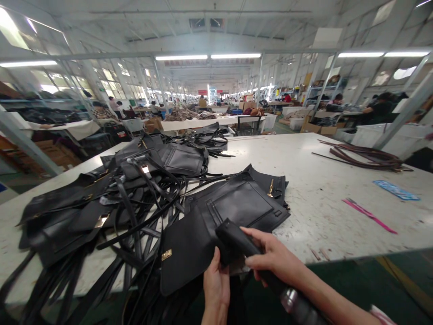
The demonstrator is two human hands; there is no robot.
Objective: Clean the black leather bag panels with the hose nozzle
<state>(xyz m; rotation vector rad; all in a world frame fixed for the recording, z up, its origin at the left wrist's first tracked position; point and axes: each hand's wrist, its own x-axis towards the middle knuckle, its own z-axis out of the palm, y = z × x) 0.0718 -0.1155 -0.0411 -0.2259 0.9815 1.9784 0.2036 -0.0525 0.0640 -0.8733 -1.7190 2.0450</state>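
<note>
A black leather bag [243,205] lies on the table in front of me, its flap [189,253] spread toward me with a gold clasp plate [166,255]. My left hand [217,284] is at the bag's near edge, thumb up and fingers closed around the edge, partly hidden. My right hand [270,255] grips a long black tool [243,241] with a blunt, squared front end and a silver ring [289,299] farther back. That front end is over the bag, close to my left thumb. The tool's exact kind is unclear.
Several more black bags [184,158] and tangled straps [135,216] are heaped at the left of the white table [304,180]. To the right lie pink-handled scissors or tweezers [368,214], a blue patterned strip [396,190] and a brown strap bundle [365,158]. People work at farther tables.
</note>
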